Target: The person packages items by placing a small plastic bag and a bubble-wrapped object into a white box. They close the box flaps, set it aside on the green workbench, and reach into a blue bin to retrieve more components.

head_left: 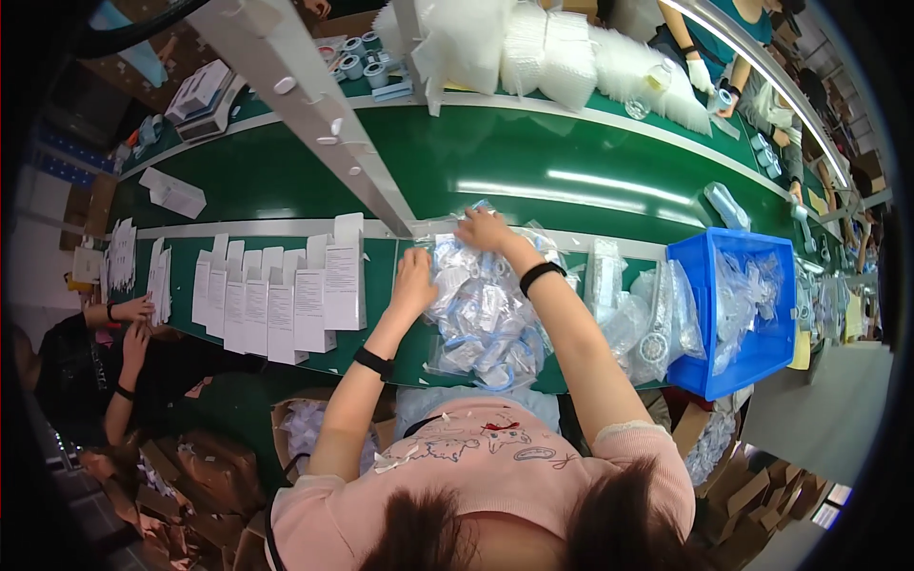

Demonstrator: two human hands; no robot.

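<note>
A heap of small clear plastic bags (486, 328) with blue and white pieces inside lies on the green bench in front of me. My left hand (415, 282) rests against the heap's left side, its fingers slightly bent and apart. Over the far edge of the heap, my right hand (485, 231) lies with its fingers loosely spread on the bags. I make out nothing gripped in either hand, though the fingertips are partly hidden among the plastic. A black band circles each wrist.
White printed boxes (281, 305) with raised flaps stand in a row at left. Bubble-wrapped items (657, 324) and a blue bin (706, 314) holding clear bags are at right. A slanting metal post (324, 124) rises beyond. Another person's hands (138, 319) hold papers at far left.
</note>
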